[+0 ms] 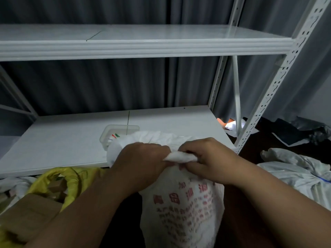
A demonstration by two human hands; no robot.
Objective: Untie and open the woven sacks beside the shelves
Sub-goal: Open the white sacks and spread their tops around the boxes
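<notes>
White sack (182, 208) stands upright at the front edge of the lower shelf (71, 140); red printed characters, too blurred to read. Left hand (143, 158) clenches its gathered neck; right hand (206, 158) pinches the twisted end (180, 157). Yellow sack (71, 178) at left, another white sack (295, 172) at right.
</notes>
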